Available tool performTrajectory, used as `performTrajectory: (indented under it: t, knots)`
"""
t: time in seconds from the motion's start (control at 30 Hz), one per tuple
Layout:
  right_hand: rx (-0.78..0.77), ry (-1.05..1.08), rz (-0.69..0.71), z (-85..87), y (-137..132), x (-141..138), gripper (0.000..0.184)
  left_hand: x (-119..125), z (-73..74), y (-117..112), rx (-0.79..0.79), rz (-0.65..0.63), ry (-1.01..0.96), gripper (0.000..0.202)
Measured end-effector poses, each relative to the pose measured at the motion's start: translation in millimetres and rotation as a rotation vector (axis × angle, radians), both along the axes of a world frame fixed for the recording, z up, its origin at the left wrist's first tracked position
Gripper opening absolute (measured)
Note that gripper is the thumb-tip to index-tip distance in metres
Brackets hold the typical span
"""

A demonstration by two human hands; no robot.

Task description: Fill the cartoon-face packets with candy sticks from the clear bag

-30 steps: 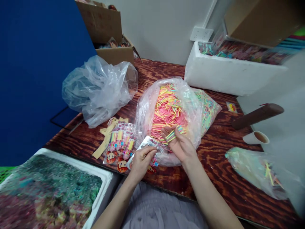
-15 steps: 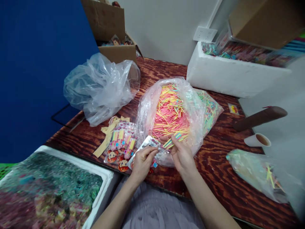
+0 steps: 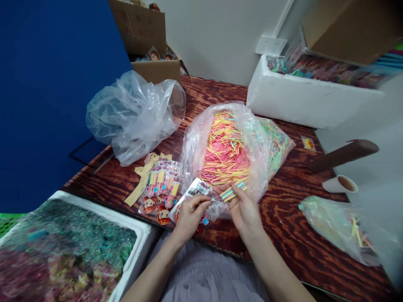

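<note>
My right hand (image 3: 247,212) is closed on a small bundle of thin striped sticks (image 3: 233,191) in yellow, blue and pink, just in front of a big clear bag. That bag (image 3: 192,147) lies open, full of loose pink and yellow sticks (image 3: 225,151). My left hand (image 3: 191,216) has thumb and forefinger pinched together over a white-and-clear printed packet (image 3: 197,188); what they grip, if anything, I cannot make out. Left of it lie clear packets (image 3: 160,188) printed with cartoon faces, with sticks inside, beside a beige cloth strip (image 3: 138,188).
An empty-looking clear bag (image 3: 138,117) lies at the back left, before a cardboard box (image 3: 157,71). White foam boxes stand at back right (image 3: 283,96) and front left (image 3: 141,228). A paper cup (image 3: 335,184), a brown tube (image 3: 346,155) and a plastic bag (image 3: 330,222) are at right.
The bundle in my right hand has shifted slightly right and turned a little, with the fingers closer round it. My left hand has moved slightly to the right.
</note>
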State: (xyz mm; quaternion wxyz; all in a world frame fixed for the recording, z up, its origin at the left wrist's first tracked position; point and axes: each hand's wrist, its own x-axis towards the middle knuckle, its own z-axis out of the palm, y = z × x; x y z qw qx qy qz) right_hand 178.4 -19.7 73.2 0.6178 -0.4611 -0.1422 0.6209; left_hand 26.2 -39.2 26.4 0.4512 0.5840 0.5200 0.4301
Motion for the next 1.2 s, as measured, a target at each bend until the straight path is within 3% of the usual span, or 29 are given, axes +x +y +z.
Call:
performTrajectory:
  t: [0.23, 0.5, 0.6, 0.67, 0.8, 0.93, 1.07, 1.2]
  knots:
    - [0.034, -0.165, 0.072, 2.0, -7, -8, 0.016, 4, 4.6, 0, -0.054, -0.005, -0.050, 0.015]
    - [0.149, -0.317, 0.442, 6.3, -14, -10, 0.027, 3, 5.1, 2, -0.191, -0.015, -0.280, 0.020]
    - [0.205, -0.352, 0.343, 7.8, -17, -10, 0.033, 2, 4.5, 3, -0.216, 0.022, -0.350, 0.022]
    - [0.290, -0.503, 0.276, 5.9, -20, -10, 0.023, 2, 4.8, 3, -0.211, 0.038, -0.359, 0.022]
    - [0.466, -0.904, 0.374, 2.1, -23, -9, 0.017, 1, 4.1, 3, -0.193, 0.083, -0.377, 0.019]
    - [0.519, -1.045, 0.351, 2.6, -21, -10, 0.020, 0, 3.6, 1, -0.235, 0.112, -0.438, 0.023]
    - [0.570, -1.066, 0.470, 4.8, -23, -20, 0.018, -5, 12.5, 1, -0.204, 0.124, -0.426, 0.023]
    - [0.522, -0.876, 0.511, 9.1, -33, -28, 0.028, -26, 24.8, 3, -0.190, 0.175, -0.366, 0.025]
